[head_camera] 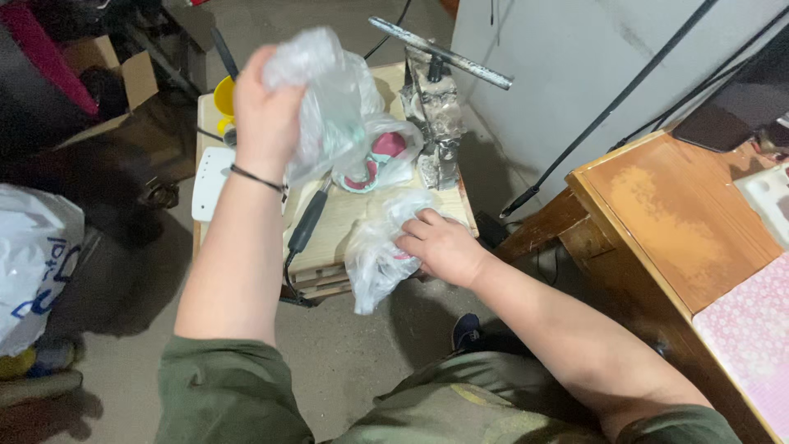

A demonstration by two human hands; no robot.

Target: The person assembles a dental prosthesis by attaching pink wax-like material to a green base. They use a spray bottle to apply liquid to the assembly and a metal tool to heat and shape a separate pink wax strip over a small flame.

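Over a small wooden table (345,215) on a concrete floor, here we go: the left hand (265,111) is up high, fist closed around a crumpled clear plastic bag (325,90) that hangs down in front of it. Down below, the right hand (442,245) is pressed onto a second clear bag (374,255) at the table's near edge, fingers curled into the plastic, and there's a hint of pink inside that one. Between the two, a pink and teal shoe sole (380,154) lies on the table, partly wrapped in plastic. Just behind it stands a grimy metal press (436,115) with a long handle bar across the top, and a black-handled tool (308,222) lies along the tabletop. A yellow cup (223,94) peeks out at the far left corner, beside a white board (209,181). By my read, this is mid-job: one piece looks bagged under the right hand, one bag is up in the air, and the sole on the table sits only half covered.
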